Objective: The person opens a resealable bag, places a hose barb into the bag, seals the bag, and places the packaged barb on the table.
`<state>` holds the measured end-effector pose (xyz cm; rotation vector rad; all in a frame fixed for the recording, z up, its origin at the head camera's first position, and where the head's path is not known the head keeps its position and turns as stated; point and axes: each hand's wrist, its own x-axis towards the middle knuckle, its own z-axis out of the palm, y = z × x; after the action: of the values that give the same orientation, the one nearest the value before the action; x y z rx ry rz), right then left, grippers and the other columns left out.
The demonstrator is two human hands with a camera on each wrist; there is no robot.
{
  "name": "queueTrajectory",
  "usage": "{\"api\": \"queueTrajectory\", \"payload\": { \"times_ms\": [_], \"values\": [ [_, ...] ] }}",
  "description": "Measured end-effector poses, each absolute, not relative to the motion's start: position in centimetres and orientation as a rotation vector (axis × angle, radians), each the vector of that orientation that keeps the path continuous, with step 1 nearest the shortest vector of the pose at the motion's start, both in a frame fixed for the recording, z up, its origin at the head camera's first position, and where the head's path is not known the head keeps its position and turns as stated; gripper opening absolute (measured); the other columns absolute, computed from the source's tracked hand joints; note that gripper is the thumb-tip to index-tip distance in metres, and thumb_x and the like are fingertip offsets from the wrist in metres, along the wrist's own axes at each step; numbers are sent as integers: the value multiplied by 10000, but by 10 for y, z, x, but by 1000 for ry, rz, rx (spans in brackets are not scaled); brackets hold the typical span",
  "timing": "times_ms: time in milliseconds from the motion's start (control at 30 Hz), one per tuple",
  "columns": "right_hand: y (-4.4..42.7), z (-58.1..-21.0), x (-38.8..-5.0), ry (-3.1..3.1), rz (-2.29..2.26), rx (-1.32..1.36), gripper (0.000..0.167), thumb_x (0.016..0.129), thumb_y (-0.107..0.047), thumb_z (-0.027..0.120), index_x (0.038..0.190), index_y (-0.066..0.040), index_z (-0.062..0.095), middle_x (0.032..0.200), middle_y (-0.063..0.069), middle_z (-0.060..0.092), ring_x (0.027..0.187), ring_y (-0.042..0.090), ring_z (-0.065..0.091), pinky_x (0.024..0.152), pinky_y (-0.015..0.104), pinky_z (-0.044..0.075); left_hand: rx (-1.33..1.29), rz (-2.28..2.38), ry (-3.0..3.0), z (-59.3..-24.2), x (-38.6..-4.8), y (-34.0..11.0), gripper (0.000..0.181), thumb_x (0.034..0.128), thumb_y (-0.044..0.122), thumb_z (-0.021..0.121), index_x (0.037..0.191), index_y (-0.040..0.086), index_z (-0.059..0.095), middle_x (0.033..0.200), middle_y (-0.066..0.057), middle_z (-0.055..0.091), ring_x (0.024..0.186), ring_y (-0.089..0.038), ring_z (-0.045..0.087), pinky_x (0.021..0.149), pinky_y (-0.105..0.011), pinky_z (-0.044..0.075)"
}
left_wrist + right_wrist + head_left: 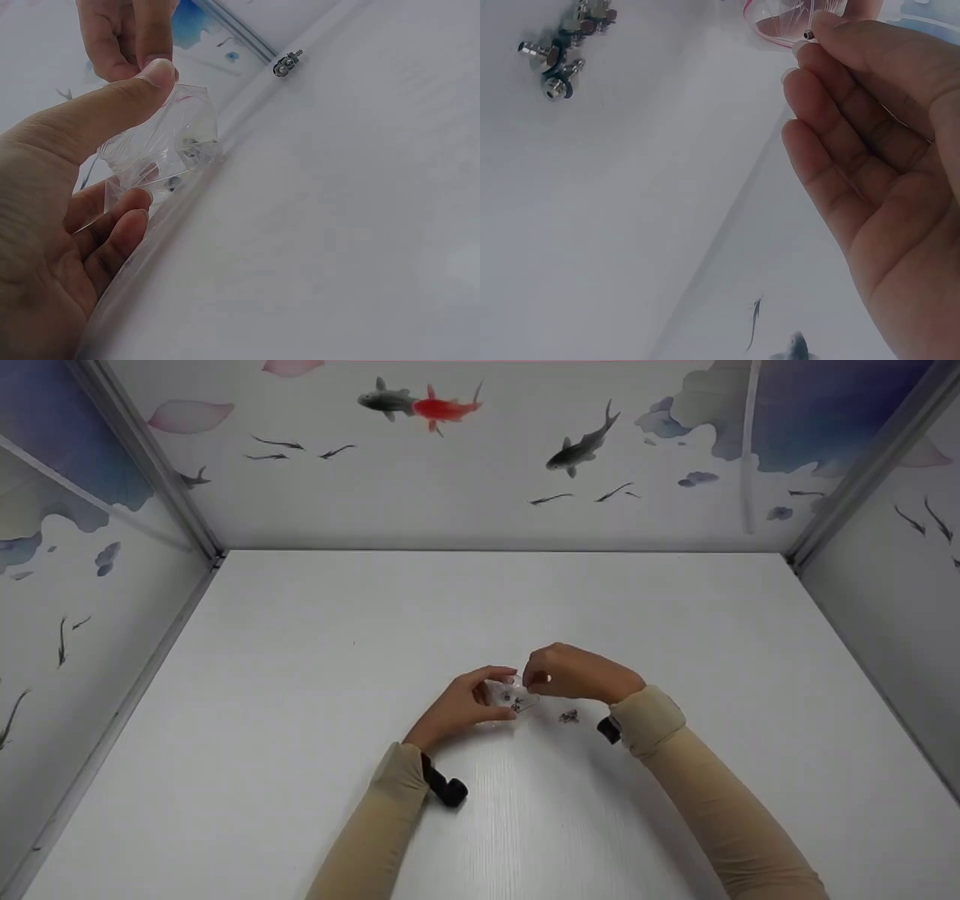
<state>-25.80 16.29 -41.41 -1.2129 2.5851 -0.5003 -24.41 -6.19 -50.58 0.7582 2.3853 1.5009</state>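
Note:
A clear plastic bag (504, 697) with several small metal parts inside is held by my left hand (457, 706), thumb on one side and fingers on the other. In the left wrist view the bag (169, 139) hangs between thumb and curled fingers. My right hand (574, 671) is at the bag's right side. In the right wrist view, its thumb and index finger pinch a tiny metal piece (808, 34) beside the bag's red-lined edge. A small pile of metal fittings (569, 716) lies on the table below my right hand.
The white table (300, 607) is enclosed by printed panels at the back (480, 510) and sides. Black wrist-camera mounts (450, 793) stick out from both sleeves near the tabletop.

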Motion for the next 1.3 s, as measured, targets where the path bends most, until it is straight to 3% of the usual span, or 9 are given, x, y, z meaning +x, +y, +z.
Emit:
{"api": "queueTrajectory", "payload": {
  "times_ms": [733, 900, 1133, 1300],
  "values": [
    [164, -414, -257, 2597, -500, -1213, 149, 885, -41, 671, 1018, -26, 735, 971, 73, 716, 871, 165, 663, 791, 309, 542, 731, 1525, 2363, -508, -245, -62, 613, 779, 363, 800, 1337, 277, 562, 1255, 76, 591, 791, -139, 484, 722, -267, 414],
    [168, -412, -258, 2595, -486, -1159, 144, 878, -51, 683, 1009, -36, 741, 969, 58, 717, 868, 157, 654, 797, 313, 539, 710, 1535, 2340, -505, -244, -61, 629, 787, 305, 802, 1359, 246, 548, 1297, 4, 588, 791, -177, 479, 716, -281, 403],
    [177, -412, -256, 2588, -447, -1051, 135, 877, -67, 687, 998, -67, 745, 951, 24, 705, 848, 136, 619, 788, 314, 531, 699, 1542, 2352, -505, -243, -62, 608, 771, 357, 809, 1326, 305, 568, 1243, 68, 604, 809, -147, 491, 732, -278, 418],
    [184, -414, -254, 2576, -416, -934, 145, 881, -98, 690, 1015, -76, 742, 975, 27, 707, 869, 143, 625, 810, 337, 535, 711, 1534, 2357, -506, -244, -61, 624, 766, 356, 812, 1335, 278, 565, 1237, 67, 603, 793, -130, 488, 720, -263, 420]
  ]
}}
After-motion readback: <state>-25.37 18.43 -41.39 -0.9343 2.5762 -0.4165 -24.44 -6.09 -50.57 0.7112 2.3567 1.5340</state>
